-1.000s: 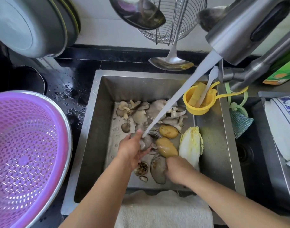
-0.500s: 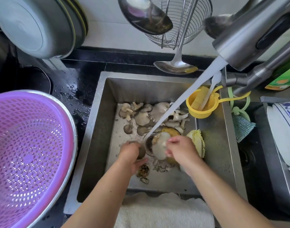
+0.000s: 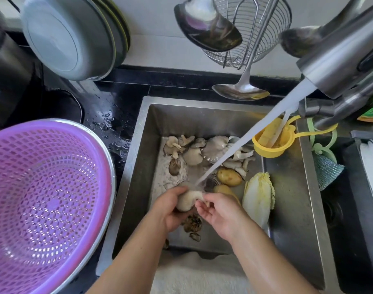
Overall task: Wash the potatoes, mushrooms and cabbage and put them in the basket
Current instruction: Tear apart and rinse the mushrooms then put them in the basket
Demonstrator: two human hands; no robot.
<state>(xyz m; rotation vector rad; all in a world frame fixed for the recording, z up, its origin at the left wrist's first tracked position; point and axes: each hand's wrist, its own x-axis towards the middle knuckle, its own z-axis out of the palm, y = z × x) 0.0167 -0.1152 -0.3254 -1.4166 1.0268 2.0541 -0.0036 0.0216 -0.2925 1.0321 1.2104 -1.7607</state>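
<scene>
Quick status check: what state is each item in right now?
Tap: running.
Basket: empty.
Held mushroom: under the stream, in both hands.
Left hand: gripping it.
Right hand: pinching it.
Potatoes: in sink.
Cabbage: whole, in sink.

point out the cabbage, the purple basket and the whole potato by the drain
cabbage (image 3: 258,196): head view, on its pale middle leaves.
purple basket (image 3: 54,200): head view, on its bare mesh floor.
potato (image 3: 229,177): head view, on the middle of its skin.
</scene>
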